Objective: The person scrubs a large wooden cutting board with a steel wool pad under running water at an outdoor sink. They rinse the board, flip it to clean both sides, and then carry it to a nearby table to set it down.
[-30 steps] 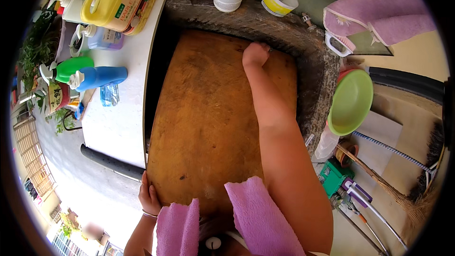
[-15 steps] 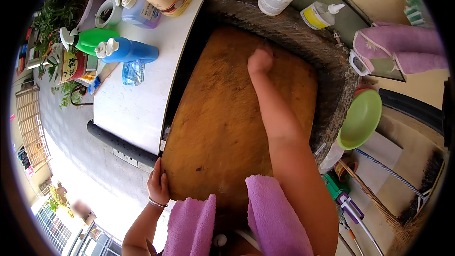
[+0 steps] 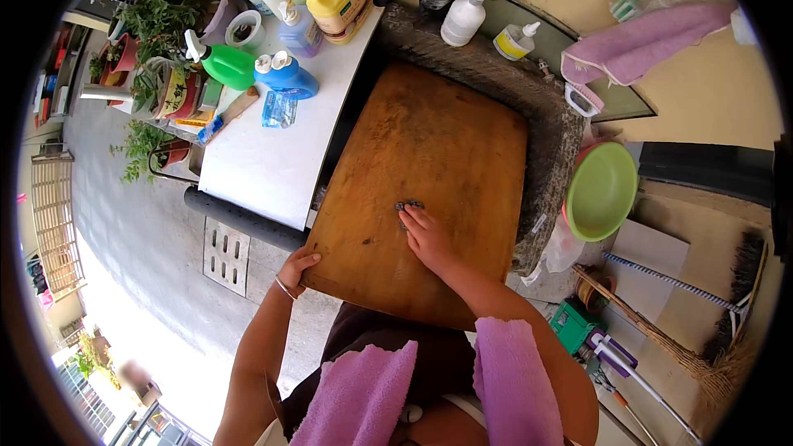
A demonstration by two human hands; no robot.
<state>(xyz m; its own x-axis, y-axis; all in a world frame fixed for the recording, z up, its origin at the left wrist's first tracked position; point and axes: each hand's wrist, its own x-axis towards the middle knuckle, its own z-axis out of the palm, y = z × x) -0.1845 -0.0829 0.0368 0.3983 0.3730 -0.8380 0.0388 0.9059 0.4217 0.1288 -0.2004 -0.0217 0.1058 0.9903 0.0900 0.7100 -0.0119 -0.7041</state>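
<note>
In the head view, the board [image 3: 446, 149] lay between the white worktop [image 3: 256, 165] and a dark stone rim [image 3: 555, 136], its near end beside the person's body. Of the two hands, the left hand [image 3: 297, 268] was closed on the board's near left corner, thumb on top, the other fingers mostly hidden. The right hand [image 3: 427, 237] was partly open, fingers nearly straight and close together, holding a small dark scourer [image 3: 408, 206] against the board's surface, nearer its near end. On the worktop stood a green bottle [image 3: 229, 66], a blue bottle [image 3: 291, 80] and a yellow jug [image 3: 337, 2]. Right of the rim was a green basin [image 3: 603, 194].
</note>
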